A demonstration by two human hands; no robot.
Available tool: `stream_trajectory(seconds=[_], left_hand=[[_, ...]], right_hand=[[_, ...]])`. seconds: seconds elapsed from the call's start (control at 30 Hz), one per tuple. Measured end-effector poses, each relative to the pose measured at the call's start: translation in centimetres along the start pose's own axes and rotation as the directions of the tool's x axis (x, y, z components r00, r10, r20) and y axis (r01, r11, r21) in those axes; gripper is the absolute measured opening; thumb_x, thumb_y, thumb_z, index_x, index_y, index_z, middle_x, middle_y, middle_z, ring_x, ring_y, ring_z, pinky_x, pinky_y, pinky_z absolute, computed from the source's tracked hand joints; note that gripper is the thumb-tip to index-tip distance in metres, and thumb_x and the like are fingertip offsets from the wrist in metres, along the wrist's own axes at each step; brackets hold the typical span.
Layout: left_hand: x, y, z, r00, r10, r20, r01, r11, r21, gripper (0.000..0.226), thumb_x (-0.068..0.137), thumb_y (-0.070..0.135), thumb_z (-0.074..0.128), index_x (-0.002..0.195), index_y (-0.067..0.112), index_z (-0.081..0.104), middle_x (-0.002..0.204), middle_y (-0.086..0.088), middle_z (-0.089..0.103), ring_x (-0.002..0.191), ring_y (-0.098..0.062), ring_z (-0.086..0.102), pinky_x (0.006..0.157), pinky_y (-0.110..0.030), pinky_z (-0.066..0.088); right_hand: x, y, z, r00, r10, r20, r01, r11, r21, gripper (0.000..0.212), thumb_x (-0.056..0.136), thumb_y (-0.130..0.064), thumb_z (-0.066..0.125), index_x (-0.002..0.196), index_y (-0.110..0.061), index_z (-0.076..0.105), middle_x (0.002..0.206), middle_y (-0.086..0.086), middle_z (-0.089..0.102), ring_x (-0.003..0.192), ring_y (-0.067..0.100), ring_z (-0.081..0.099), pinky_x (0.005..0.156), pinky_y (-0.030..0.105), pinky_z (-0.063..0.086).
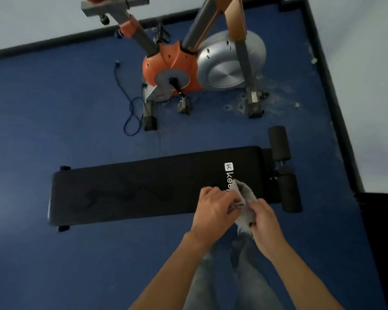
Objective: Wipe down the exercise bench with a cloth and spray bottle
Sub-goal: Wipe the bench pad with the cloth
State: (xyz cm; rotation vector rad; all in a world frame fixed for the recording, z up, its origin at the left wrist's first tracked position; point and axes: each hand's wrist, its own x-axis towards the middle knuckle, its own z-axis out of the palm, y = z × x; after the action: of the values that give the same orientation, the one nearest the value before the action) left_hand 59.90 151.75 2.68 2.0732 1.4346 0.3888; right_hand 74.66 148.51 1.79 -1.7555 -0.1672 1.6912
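Observation:
A black padded exercise bench (132, 189) lies flat on the blue floor, with a white logo near its right end and faint wavy streaks on its left half. A grey cloth (244, 202) hangs crumpled above the bench's near right edge. My left hand (213, 209) pinches the cloth's left side and my right hand (264, 218) grips its lower right part. Both hands are held in the air in front of the bench. No spray bottle is in view.
Black foam leg rollers (285, 168) stick out at the bench's right end. An orange and silver exercise bike (188, 66) stands behind the bench, with a black cable (128, 104) trailing on the floor to its left. Walls (367, 86) close the right side. A dark object (383, 220) sits at the right edge.

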Motion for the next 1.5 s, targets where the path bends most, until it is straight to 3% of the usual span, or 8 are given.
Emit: stream_trajectory(seconds=[0.17,0.4,0.53,0.67,0.87,1.07,1.3,1.5], left_hand=[[-0.1,-3.2,6.5,0.98,0.063,0.188,-0.045,0.994,-0.1,0.008,0.086,0.026,0.065,0.092,0.021,0.067,0.083,0.003,0.064,0.073,-0.014,0.058,0.074,-0.038,0.053],[-0.7,-9.1,11.7,0.84,-0.072,0.538,0.083,0.997,0.005,0.042,0.092,0.04,0.06,0.131,0.025,0.05,0.118,-0.004,0.061,0.1,-0.024,0.063,0.076,-0.04,0.056],[-0.3,-12.5,13.6,0.789,-0.185,0.586,0.125,0.982,0.143,0.044,0.096,0.041,0.054,0.137,0.025,0.052,0.122,-0.002,0.062,0.112,-0.026,0.06,0.09,-0.042,0.051],[2.6,-15.8,15.6,0.882,-0.29,0.372,0.237,0.954,0.184,0.046,0.096,0.038,0.056,0.139,0.022,0.053,0.135,-0.003,0.057,0.122,-0.026,0.053,0.101,-0.045,0.045],[5.4,-20.7,17.5,0.908,-0.359,0.216,0.301,0.918,0.26,0.062,0.091,0.044,0.062,0.146,0.022,0.045,0.155,-0.008,0.041,0.148,-0.032,0.033,0.121,-0.055,0.029],[4.9,-23.6,18.1,0.863,-0.427,0.272,0.318,0.875,0.365,0.1,0.082,0.069,0.062,0.16,0.03,0.013,0.17,-0.011,0.0,0.157,-0.034,-0.011,0.121,-0.067,-0.001],[1.0,-24.5,19.1,0.731,-0.558,0.392,0.382,0.811,0.442,0.132,0.065,0.08,0.071,0.16,0.039,-0.012,0.165,-0.009,-0.03,0.153,-0.036,-0.027,0.117,-0.075,-0.002],[1.4,-25.5,19.7,0.656,-0.587,0.474,0.44,0.808,0.392,0.138,0.064,0.081,0.071,0.152,0.046,-0.029,0.156,-0.003,-0.049,0.143,-0.033,-0.046,0.111,-0.074,-0.016]], right_hand=[[5.3,2.7,0.2,0.999,0.044,0.007,-0.044,0.994,0.105,0.042,0.098,-0.038,0.062,0.119,-0.002,0.06,0.11,0.019,0.071,0.094,0.03,0.07,0.077,0.041,0.056],[11.8,6.4,-0.7,0.969,0.009,-0.248,0.006,0.998,0.063,0.016,0.102,-0.02,0.059,0.111,-0.019,0.072,0.107,0.007,0.077,0.103,0.027,0.073,0.093,0.049,0.059],[15.1,6.8,-2.1,0.867,-0.271,-0.418,0.155,0.944,-0.29,0.018,0.104,-0.025,0.053,0.103,-0.016,0.068,0.094,0.001,0.069,0.095,0.024,0.069,0.08,0.037,0.056],[19.6,8.4,-3.4,0.799,-0.57,-0.192,0.312,0.665,-0.678,0.024,0.104,-0.021,0.053,0.122,-0.009,0.065,0.114,0.006,0.067,0.104,0.014,0.061,0.092,0.029,0.053],[23.8,14.0,-4.4,0.855,-0.493,0.162,0.259,0.135,-0.956,0.05,0.095,-0.044,0.062,0.138,-0.018,0.058,0.157,0.017,0.036,0.146,0.033,0.034,0.116,0.054,0.033],[25.1,16.1,-5.5,0.805,-0.584,0.105,0.153,0.035,-0.988,0.085,0.091,-0.049,0.065,0.16,-0.018,0.026,0.165,0.023,0.018,0.151,0.041,0.023,0.12,0.059,0.024],[27.5,14.8,-4.6,0.663,-0.737,-0.13,0.245,0.378,-0.893,0.056,0.095,-0.015,0.067,0.145,-0.007,0.046,0.131,0.026,0.046,0.117,0.038,0.052,0.097,0.049,0.053],[26.5,16.4,-5.0,0.682,-0.58,0.446,0.518,-0.048,-0.854,0.051,0.085,-0.006,0.074,0.134,-0.014,0.061,0.117,0.015,0.056,0.097,0.032,0.058,0.077,0.049,0.057]])
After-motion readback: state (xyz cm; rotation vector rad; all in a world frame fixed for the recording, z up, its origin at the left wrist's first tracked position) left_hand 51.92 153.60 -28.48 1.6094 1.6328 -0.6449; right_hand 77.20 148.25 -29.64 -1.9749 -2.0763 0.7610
